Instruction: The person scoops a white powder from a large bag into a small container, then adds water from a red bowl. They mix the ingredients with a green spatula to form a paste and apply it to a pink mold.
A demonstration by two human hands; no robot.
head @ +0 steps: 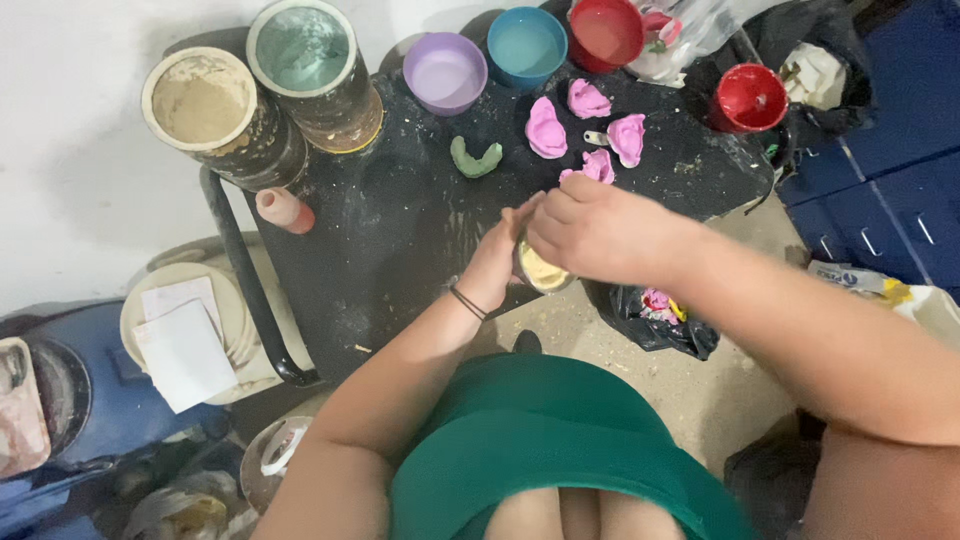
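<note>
My left hand [492, 262] cups a small metal ring-shaped mould [541, 272] filled with pale yellow paste, held over the near edge of a black table [400, 230]. My right hand [590, 232] is closed over the mould's top, fingers pressing on it. Several pink dental casts [547, 128] lie on the table just beyond my hands. A green cast [474, 160] lies to their left.
Two large tins of powder [200, 100] [303, 48] stand at the table's far left. Purple [445, 70], blue [526, 42] and red bowls [606, 30] [750, 97] line the far edge. A small orange bottle [283, 210] sits at the left. A black bag [655, 315] hangs below.
</note>
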